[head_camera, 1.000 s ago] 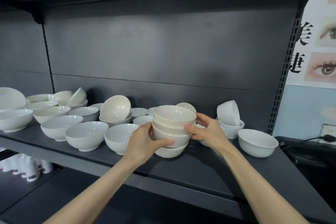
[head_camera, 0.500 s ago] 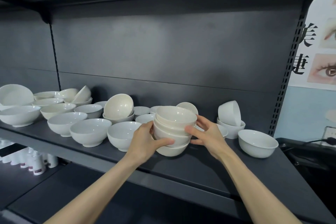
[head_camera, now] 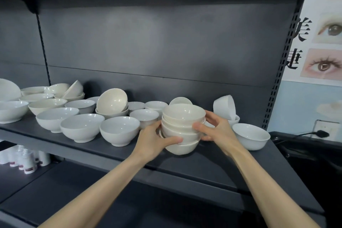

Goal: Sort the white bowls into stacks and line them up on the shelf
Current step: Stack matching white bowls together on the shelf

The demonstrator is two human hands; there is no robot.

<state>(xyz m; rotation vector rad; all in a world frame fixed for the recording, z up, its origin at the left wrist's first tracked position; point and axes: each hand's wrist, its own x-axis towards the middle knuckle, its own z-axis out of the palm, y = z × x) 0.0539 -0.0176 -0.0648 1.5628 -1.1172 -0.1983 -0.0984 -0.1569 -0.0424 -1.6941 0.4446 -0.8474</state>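
A stack of several cream-white bowls (head_camera: 182, 127) stands on the dark grey shelf (head_camera: 212, 164), right of centre. My left hand (head_camera: 154, 139) clasps its left side, thumb across the lower bowls. My right hand (head_camera: 218, 128) clasps the right side, fingers spread around the back. Many loose white bowls fill the shelf to the left, among them a large one (head_camera: 119, 132) next to the stack and another (head_camera: 81, 128) beside it. A single bowl (head_camera: 250, 136) sits to the right. Behind my right hand a tipped bowl (head_camera: 224, 107) rests in another.
A bowl (head_camera: 112, 101) leans on its side in a short stack at the back. The shelf's perforated upright (head_camera: 277, 79) marks the right end. Small white bottles (head_camera: 27, 161) stand on the lower shelf at left. A black cable and plug (head_camera: 318, 133) lie right of the shelf.
Both hands have stayed clasped on the stack, which has barely moved. The view has shifted slightly to the left and nearer.
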